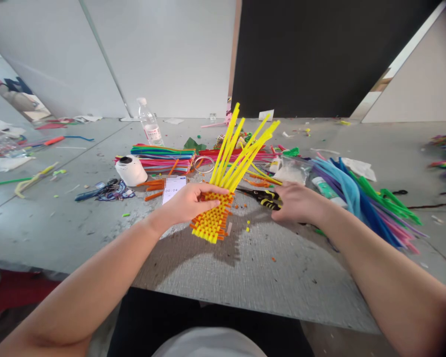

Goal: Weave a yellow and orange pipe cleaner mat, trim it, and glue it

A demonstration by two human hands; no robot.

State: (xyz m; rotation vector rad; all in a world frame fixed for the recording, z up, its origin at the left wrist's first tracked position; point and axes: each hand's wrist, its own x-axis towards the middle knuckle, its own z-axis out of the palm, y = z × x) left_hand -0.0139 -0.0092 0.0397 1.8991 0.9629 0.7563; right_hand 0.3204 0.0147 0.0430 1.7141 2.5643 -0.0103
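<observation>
My left hand (189,202) pinches a woven piece of pipe cleaners (210,218), yellow crossed with orange. The piece is held tilted above the table, and its long loose yellow ends (238,153) fan out upward beyond my thumb and fingers. To the right, my right hand (297,201) is closed around the handles of black and yellow scissors (262,197), which lie low over the table with the dark blades pointing left. My palm hides part of the handles. Under my left wrist lies a phone (174,186) with a timer on its screen.
Bundles of coloured pipe cleaners (163,153) lie behind my hands, and blue and green ones (357,198) spread at the right. A water bottle (149,124), a white thread spool (131,171) and a tape ring (204,164) stand or lie at the left. Small scraps dot the grey table (215,277).
</observation>
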